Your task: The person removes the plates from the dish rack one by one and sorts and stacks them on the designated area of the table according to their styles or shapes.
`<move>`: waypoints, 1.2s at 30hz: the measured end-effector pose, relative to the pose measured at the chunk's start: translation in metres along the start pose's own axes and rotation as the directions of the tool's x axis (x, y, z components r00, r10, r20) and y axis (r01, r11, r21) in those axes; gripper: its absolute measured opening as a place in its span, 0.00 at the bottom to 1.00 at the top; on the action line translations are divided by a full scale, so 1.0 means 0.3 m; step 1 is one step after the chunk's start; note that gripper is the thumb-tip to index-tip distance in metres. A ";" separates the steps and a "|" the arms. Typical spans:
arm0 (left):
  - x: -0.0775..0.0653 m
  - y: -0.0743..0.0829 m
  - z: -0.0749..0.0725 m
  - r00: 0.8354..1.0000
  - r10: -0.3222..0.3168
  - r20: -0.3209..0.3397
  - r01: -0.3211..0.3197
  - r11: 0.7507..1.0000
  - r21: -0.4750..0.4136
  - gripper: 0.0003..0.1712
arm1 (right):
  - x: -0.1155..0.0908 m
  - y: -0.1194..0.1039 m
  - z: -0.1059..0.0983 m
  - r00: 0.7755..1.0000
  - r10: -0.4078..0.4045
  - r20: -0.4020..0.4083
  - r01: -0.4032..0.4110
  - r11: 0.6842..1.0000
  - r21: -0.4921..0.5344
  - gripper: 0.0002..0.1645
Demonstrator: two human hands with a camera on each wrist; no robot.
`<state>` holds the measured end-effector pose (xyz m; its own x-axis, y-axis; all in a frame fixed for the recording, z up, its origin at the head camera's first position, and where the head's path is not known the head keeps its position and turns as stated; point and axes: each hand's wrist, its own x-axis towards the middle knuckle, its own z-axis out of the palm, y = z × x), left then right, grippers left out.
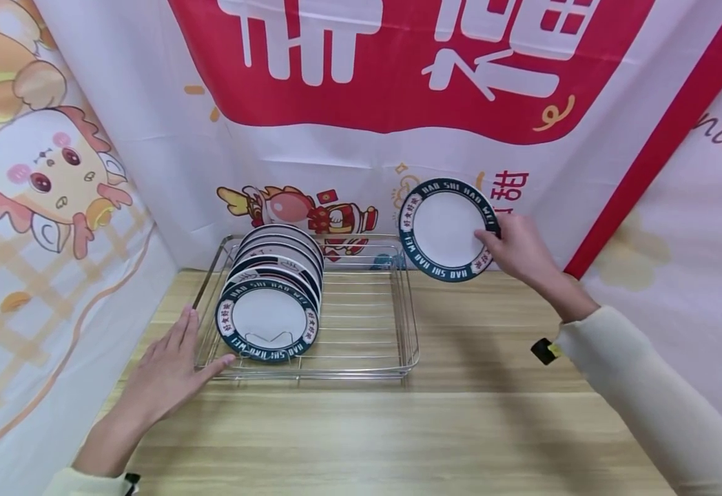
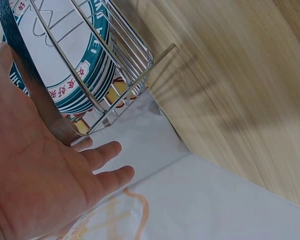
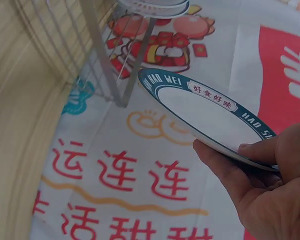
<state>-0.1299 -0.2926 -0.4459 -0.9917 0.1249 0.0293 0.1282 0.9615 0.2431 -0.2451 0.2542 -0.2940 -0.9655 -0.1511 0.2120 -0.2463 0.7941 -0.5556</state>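
My right hand [image 1: 520,249] pinches a white plate [image 1: 444,231] with a dark green lettered rim, thumb on its face and fingers behind. It is held up to the right of a wire dish rack [image 1: 361,375], above the table. In the right wrist view the plate [image 3: 205,112] is seen at a slant. Several similar plates [image 1: 268,317] stand in a row in the rack's left part, the front one facing me. My left hand [image 1: 171,365] rests at the rack's left front corner with fingers extended; in the left wrist view the palm [image 2: 50,175] lies against the metal frame.
The rack sits on a light wood table [image 1: 361,441]. A white cloth with a red panel [image 1: 398,103] hangs behind it, and a printed cloth [image 1: 45,179] with cartoon figures lines the left side. The rack's right part shows bare wires [image 1: 361,303].
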 end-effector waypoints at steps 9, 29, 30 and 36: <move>-0.002 -0.001 -0.001 1.000 -0.005 0.005 0.005 1.000 0.004 0.66 | 0.027 0.140 0.038 0.987 0.149 0.061 -0.150 0.988 0.018 0.25; 0.001 -0.003 0.005 1.000 -0.008 -0.001 0.008 1.000 -0.010 0.67 | 0.050 0.343 0.216 0.925 0.324 0.197 -0.361 0.912 0.195 0.26; 0.001 -0.003 0.006 1.000 -0.008 -0.001 0.008 1.000 -0.010 0.67 | 0.050 0.349 0.224 0.920 0.332 0.208 -0.374 0.902 0.215 0.26; 0.003 -0.004 0.009 1.000 -0.015 0.000 0.015 1.000 -0.010 0.67 | 0.049 0.375 0.264 0.893 0.377 0.245 -0.437 0.856 0.276 0.27</move>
<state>-0.1309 -0.2930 -0.4487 -0.9935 0.1104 0.0260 0.1134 0.9608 0.2530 -0.2939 0.2948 -0.4170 -0.9759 0.0201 -0.2171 0.1878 0.5833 -0.7902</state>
